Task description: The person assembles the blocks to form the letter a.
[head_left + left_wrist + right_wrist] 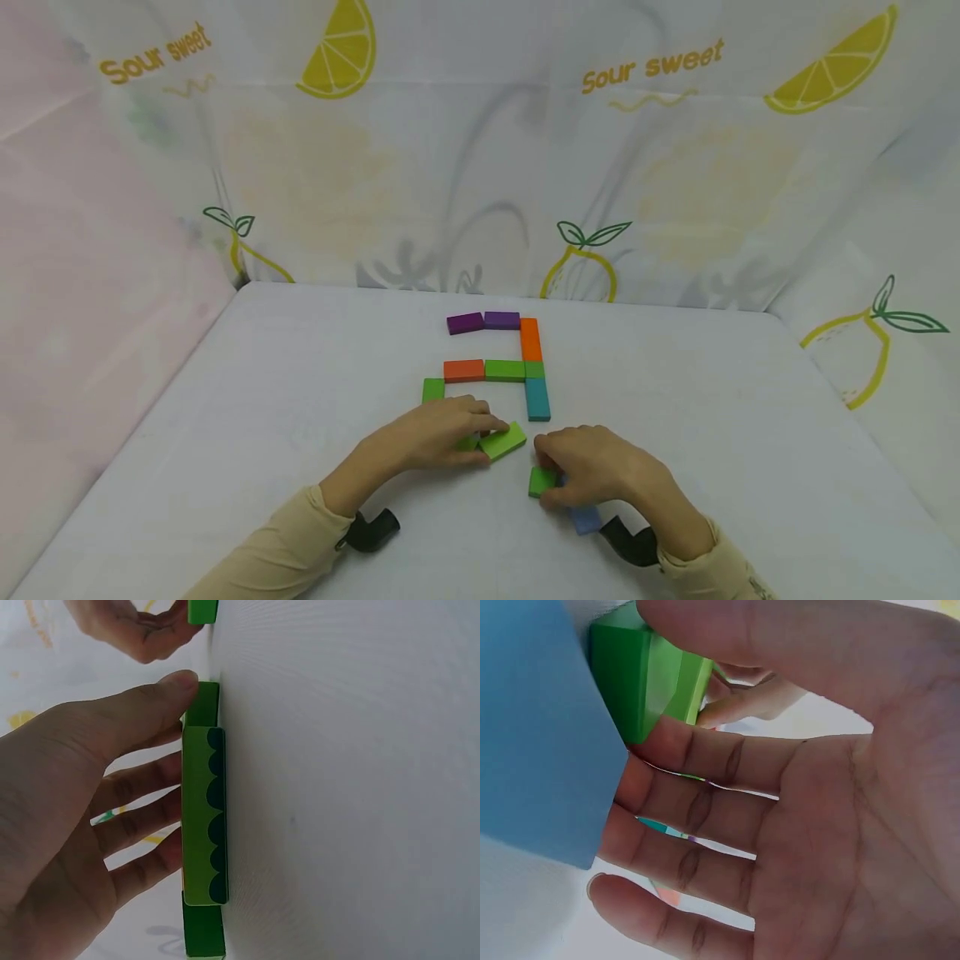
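Note:
My left hand (442, 433) has its thumb and index finger on opposite sides of a slanted light green block (504, 442). Another green block (467, 443) is partly covered by that hand. In the left wrist view, a scalloped dark pattern runs along the side of a green block (199, 817). To the right, my right hand (596, 462) pinches a short green block (542, 482) between thumb and index finger. A blue block (586, 520) lies partly under this hand; in the right wrist view it (540, 727) appears large beside the green one.
Beyond the hands, blocks form an angular line on the white table (300, 358): purple ones (502, 321), an orange one (531, 339), a red-orange one (463, 371), green ones (505, 371) and a teal one (537, 399). A lemon-print cloth (480, 167) hangs behind.

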Available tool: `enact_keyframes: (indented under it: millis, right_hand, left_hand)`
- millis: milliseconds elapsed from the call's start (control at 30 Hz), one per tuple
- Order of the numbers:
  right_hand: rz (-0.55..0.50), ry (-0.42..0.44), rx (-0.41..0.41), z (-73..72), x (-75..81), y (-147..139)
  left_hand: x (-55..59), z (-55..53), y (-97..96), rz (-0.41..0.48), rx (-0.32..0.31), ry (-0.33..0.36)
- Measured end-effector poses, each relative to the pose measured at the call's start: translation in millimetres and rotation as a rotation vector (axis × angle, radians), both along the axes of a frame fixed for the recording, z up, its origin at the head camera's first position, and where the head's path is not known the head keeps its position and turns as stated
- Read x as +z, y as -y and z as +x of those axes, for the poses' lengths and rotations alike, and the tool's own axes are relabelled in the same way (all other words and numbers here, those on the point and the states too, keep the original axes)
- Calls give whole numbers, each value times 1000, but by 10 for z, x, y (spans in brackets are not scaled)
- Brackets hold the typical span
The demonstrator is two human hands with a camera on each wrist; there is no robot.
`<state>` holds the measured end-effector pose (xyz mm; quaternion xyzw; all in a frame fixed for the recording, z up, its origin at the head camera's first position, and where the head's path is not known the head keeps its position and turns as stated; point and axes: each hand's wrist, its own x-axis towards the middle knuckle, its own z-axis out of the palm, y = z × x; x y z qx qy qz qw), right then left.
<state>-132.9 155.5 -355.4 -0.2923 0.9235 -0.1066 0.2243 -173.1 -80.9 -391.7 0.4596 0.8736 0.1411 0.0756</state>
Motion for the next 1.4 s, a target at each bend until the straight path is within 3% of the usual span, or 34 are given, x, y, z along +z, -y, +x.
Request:
enact_keyframes:
  millis: [267,933,1400]
  right_hand:
    - [-34,-14,2,-58,-16,-45]
    - [-61,-146,-163,-157,-104,-31]
    - [-67,-198,-203,-174,-137,-15]
  left_hand:
    - [-17,-2,-22,-1,9,-24]
    - [-21,18,-18,-10,15,-40]
    - [-19,13,4,-4,-9,-31]
